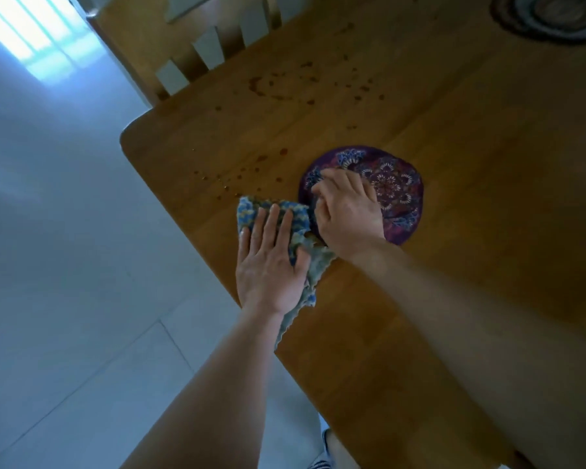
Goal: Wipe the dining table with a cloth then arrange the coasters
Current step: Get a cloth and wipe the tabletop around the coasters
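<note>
A blue and yellow patterned cloth (pixel 251 206) lies near the left edge of the wooden dining table (pixel 471 204). My left hand (pixel 271 262) rests flat on the cloth with fingers spread, pressing it down. A round purple coaster (pixel 393 184) with a floral pattern lies just right of the cloth. My right hand (pixel 347 211) is on the coaster's left edge, fingers curled around the rim. Brown stains and droplets (pixel 285 89) spot the table beyond the cloth, toward the far left corner.
A wooden chair (pixel 217 45) with a slatted back stands at the table's far side. Another round dark mat or dish (pixel 552 15) sits at the top right corner. Pale tiled floor (pixel 65 299) lies left of the table.
</note>
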Available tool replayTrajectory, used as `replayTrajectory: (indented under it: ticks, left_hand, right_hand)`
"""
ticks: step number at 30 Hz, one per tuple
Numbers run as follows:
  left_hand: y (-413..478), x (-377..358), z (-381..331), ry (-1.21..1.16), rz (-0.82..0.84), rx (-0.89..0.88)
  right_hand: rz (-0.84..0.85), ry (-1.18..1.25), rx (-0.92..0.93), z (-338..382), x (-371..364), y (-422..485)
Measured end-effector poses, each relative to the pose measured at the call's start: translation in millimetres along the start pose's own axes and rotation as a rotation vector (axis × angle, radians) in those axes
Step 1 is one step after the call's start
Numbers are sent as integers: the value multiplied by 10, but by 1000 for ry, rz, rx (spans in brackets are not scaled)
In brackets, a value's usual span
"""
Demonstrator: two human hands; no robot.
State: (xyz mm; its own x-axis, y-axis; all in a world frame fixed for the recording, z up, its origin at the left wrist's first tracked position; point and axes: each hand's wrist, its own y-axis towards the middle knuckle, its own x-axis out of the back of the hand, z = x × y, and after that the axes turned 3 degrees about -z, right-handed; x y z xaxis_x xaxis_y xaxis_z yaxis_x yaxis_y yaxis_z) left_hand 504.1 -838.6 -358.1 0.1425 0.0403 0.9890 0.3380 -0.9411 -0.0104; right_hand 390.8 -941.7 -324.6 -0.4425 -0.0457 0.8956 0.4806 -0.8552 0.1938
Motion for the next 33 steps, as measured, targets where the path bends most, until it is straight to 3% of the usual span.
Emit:
replayTrajectory:
  ticks: [3,14,23,27,30,33]
  left_hand:
    - [90,-9,134,6,-2,-5]
    - [892,67,682,-7,-26,107]
    - [1072,137,757,-52,-14,-43]
    - [887,159,750,-227,-14,-110]
    - [905,148,825,-498,-36,-66]
    - [916,191,912,-782,-15,-54]
  right_hand:
    - [63,-42,-66,-28,-203,111]
    - [-19,-124,-44,-88,-364,33]
    - [-23,-126,-56,-30,-361,51]
    - [-41,-130,-208,155,-379,80]
    - [-84,-98,-247,565,-481,65]
    - [8,134,-282,982,-505,132]
